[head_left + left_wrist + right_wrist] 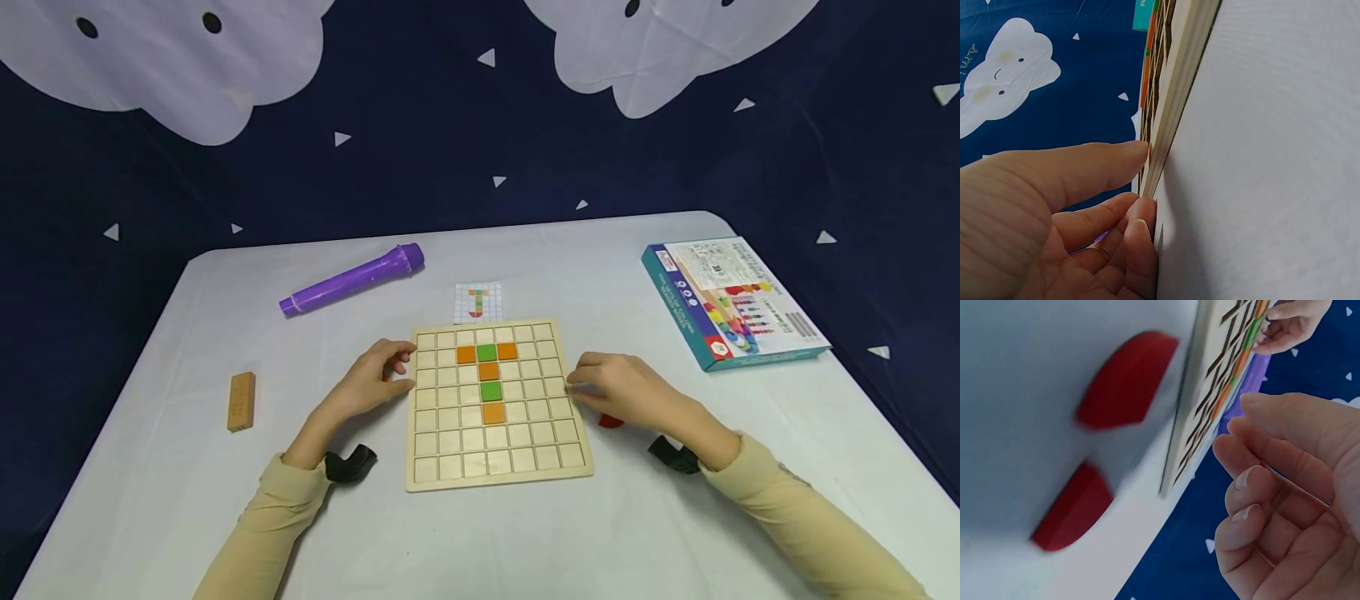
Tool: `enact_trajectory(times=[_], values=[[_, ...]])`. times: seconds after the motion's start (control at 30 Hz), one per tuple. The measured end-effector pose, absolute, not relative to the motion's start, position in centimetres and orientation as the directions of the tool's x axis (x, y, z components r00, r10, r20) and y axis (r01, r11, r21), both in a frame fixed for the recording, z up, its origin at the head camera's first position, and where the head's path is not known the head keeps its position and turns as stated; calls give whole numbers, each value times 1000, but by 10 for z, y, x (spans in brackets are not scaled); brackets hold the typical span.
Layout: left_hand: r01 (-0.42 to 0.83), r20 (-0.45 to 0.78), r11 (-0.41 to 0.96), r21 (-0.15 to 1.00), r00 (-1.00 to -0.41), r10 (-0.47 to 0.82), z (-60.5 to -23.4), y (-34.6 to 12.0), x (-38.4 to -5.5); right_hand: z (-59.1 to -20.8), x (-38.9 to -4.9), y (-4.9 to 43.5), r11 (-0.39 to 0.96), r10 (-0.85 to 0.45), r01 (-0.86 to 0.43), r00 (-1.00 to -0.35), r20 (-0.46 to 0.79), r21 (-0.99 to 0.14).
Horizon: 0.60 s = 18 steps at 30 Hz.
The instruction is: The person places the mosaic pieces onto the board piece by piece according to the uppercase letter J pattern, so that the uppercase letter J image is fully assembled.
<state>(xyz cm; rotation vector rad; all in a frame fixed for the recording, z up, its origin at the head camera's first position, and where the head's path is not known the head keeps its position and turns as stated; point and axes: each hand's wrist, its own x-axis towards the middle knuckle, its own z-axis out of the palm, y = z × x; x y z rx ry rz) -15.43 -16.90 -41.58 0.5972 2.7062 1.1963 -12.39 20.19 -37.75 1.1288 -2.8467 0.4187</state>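
Note:
A wooden grid board (498, 481) lies flat on the table, with orange tiles (492, 412) and green tiles (491, 391) set in a T shape. At its left edge my left hand (367, 379) touches the rim with thumb and fingertips, the fingers loosely bent. My right hand (626, 387) is at the right edge, fingers relaxed, nothing visible between them. Two red curved-edge pieces (1125, 384) lie on the table beside the board in the right wrist view; from the head, the right hand mostly hides them. Just behind the board is a small pattern card (480, 302).
A purple toy microphone (352, 281) lies at the back left. A small wooden block (242, 402) rests on the left. The teal-edged game box (735, 302) lies at the back right. A dark blue cloth with clouds hangs behind the table.

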Motion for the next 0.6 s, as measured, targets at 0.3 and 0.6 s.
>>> enact_trajectory(times=[0.3, 0.6], values=[[305, 51, 606, 735, -916, 399, -417, -169, -155, -381, -122, 224, 730, -624, -649, -761, 178, -215], [304, 52, 610, 732, -917, 395, -416, -169, -154, -380, -119, 243, 765, -592, -612, -791, 152, -203]])
